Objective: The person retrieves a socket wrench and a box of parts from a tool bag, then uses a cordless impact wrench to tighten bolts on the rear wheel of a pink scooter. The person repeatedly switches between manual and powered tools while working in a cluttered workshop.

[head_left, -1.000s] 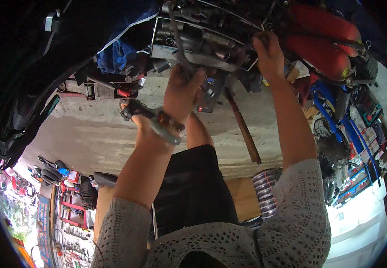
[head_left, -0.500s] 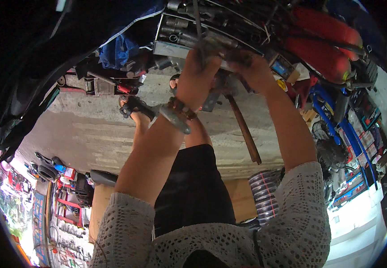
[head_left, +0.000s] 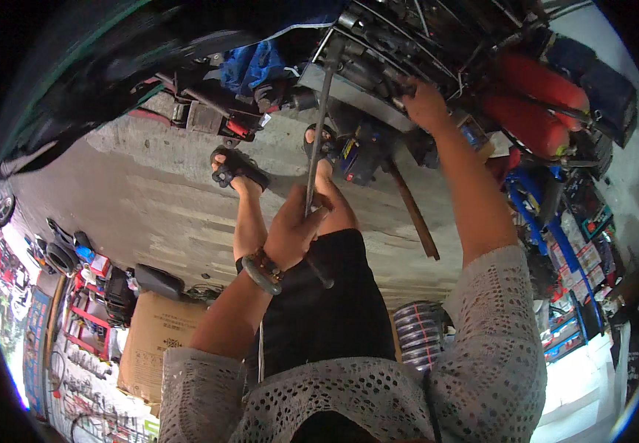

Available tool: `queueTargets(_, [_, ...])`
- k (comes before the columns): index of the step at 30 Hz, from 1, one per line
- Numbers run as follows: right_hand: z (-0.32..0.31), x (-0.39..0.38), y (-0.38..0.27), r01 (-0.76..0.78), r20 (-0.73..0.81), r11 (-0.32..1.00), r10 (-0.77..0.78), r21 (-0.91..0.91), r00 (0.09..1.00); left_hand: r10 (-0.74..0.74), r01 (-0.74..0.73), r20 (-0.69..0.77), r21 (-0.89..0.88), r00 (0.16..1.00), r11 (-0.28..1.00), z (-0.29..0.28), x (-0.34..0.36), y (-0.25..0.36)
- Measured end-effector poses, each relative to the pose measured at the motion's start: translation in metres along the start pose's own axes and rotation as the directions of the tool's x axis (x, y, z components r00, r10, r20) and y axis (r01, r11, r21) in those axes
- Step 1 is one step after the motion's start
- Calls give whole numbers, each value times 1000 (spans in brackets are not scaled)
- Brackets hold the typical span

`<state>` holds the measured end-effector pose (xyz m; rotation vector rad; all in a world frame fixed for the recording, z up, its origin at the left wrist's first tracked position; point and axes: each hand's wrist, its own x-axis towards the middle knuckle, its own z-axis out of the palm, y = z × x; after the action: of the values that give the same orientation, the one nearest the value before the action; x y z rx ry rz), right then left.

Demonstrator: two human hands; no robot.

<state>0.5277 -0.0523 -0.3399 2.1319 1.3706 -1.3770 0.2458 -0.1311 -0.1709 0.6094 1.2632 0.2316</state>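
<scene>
Centre frame, the left hand (head_left: 294,232) is clamped around a long metal rod (head_left: 318,133), its long axis near upright, tip pointing up into the engine block (head_left: 364,77). The right hand (head_left: 424,103) rests on that machinery, grip unclear.

Bare concrete floor (head_left: 150,199), cluttered daylit workshop

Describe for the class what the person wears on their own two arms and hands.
Both hands, left hand and right hand, are bare, without gloves. The forearms are uncovered; grey open-knit sleeves end near the elbows. The left wrist carries a grey band beside a dark beaded bracelet.
</scene>
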Motion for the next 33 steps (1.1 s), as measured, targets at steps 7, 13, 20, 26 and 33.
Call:
queueTargets(7, [11,-189,-144,-410,254,-51,-715,911,652,267,-269,-47,-282,963,921,-52,-106,-17])
queueTargets(13, [42,-271,-302,-491,219,-97,-809,866,546,231,-207,-60,-695,971,689,-127,-211,2])
queueTargets(20, [71,-371,-487,-462,368,159,-836,873,408,364,-569,-439,-668,821,479,-238,-321,8])
queueTargets(26, [132,-469,-630,-412,468,320,-819,853,332,360,-727,-635,-551,684,410,-341,-441,8])
queueTargets(33, [203,-563,-729,-40,655,659,-735,751,175,353,-865,-797,-392,489,314,-423,-546,15])
